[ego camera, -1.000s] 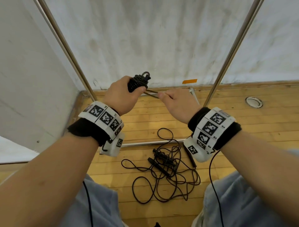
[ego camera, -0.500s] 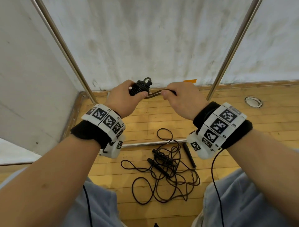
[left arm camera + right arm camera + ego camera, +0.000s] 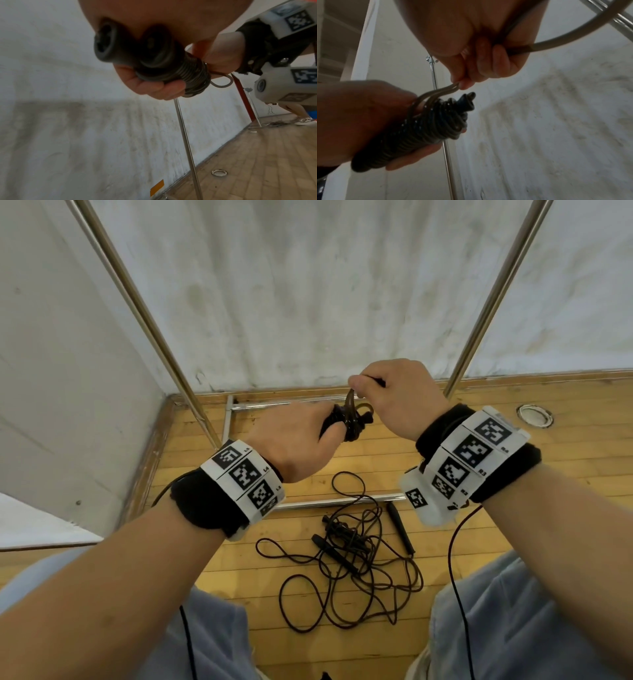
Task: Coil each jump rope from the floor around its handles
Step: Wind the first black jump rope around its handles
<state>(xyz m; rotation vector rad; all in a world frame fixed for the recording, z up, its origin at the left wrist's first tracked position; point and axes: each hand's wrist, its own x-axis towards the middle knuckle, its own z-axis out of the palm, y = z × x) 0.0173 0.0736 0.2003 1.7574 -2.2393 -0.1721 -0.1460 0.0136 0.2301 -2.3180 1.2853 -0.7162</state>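
The left hand [image 3: 294, 436] is raised before the wall, fingers wrapped round the coiled jump rope [image 3: 426, 125] and its handles. Just above, the right hand [image 3: 400, 398] pinches the rope's loop [image 3: 436, 92]. Below, a tangled rope [image 3: 346, 559] lies on the wooden floor [image 3: 513, 467] near the metal frame [image 3: 329, 503].

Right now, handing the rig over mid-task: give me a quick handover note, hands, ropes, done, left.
Left hand: grips the wound rope bundle, both handles together inside the coil.
Right hand: pinches the last loop of cord just above the bundle.
Done: first rope is almost fully coiled round its handles.
Left: secure that end loop, then coil the loose tangled ropes lying on the wooden floor; how many ropes I cannot tell.
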